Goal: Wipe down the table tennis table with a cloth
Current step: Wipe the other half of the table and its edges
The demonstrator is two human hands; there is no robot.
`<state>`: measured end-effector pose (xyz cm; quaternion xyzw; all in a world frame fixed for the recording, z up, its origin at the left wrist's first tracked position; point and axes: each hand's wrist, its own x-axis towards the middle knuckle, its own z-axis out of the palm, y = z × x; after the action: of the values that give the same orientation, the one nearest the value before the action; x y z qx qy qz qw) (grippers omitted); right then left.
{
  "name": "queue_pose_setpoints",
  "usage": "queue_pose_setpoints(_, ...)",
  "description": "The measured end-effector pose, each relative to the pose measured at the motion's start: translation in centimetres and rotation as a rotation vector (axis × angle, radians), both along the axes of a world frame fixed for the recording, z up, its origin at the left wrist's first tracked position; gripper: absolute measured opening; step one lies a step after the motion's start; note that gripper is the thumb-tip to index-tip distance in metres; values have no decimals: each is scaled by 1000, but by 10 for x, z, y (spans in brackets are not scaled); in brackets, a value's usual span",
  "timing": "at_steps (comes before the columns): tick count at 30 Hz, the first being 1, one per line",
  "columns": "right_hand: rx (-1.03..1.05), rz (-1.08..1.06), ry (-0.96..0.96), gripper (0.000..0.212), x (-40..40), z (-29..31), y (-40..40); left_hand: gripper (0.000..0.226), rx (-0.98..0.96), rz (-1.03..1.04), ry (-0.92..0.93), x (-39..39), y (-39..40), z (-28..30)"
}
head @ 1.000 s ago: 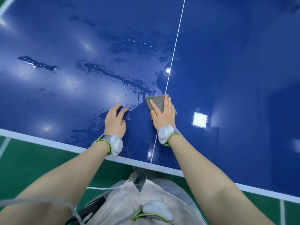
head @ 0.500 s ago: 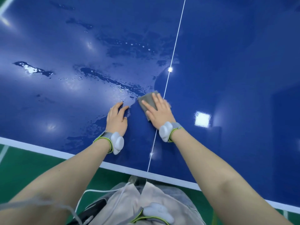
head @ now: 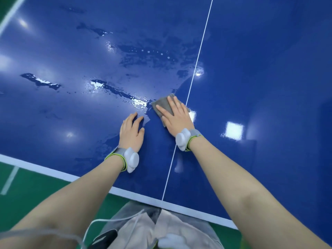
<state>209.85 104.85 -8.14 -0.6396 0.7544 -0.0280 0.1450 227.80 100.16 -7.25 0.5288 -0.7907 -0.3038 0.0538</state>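
A glossy blue table tennis table [head: 260, 87] fills the view, with a thin white centre line running up it. My right hand [head: 175, 117] lies flat with straight fingers on a folded grey cloth [head: 162, 105], pressing it to the surface just left of the centre line. My left hand [head: 131, 133] rests flat on the table beside it, fingers straight, holding nothing. Wet streaks and droplets [head: 122, 94] spread over the left half, up to the cloth's far-left edge. The right half looks dry and shows ceiling-light reflections.
The table's white near edge [head: 53, 172] runs diagonally below my forearms. Green floor [head: 27, 191] with a white line lies beyond it at the lower left. Both wrists carry white sensor bands. My light trousers and a cable show at the bottom.
My right hand has slid the cloth leftwards off the centre line toward the wet streak. The left hand stays planted on the table.
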Motion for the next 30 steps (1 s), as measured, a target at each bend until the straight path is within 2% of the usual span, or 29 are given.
queue_pose_setpoints(2, 54, -163, 3, 47, -13, -1, -8, 44, -1, -3, -5, 1, 1, 0)
queue_pose_setpoints(8, 69, -409, -22, 56, 6, 0, -30, 43, -46, 7, 2, 0, 1, -4)
queue_pose_setpoints(11, 28, -255, -72, 48, 22, 2, -31, 44, -65, 29, 14, -4, -1, -7)
queue_pose_setpoints(15, -35, -75, -109, 41, 2, -2, -21, 42, -69, 23, 39, -8, -6, -9)
queue_pose_setpoints(17, -77, -149, -165, 39, -13, -1, -19, 42, -73, 1, 44, -6, -13, -10)
queue_pose_setpoints(19, -64, -320, -193, 40, -24, 0, -23, 41, -86, -29, 55, -5, -21, -11)
queue_pose_setpoints(21, -13, -439, -156, 43, -26, 0, -32, 40, -90, -60, 64, -6, -29, -10)
queue_pose_setpoints(24, 62, -511, -110, 47, -16, 2, -49, 39, -82, -100, 53, -9, -40, -10)
queue_pose_setpoints(26, 84, -455, -108, 49, 4, 4, -61, 40, -81, -141, 48, -7, -48, -11)
queue_pose_setpoints(30, 93, -201, -77, 49, 25, 4, -71, 45, -87, -239, 53, -4, -65, -10)
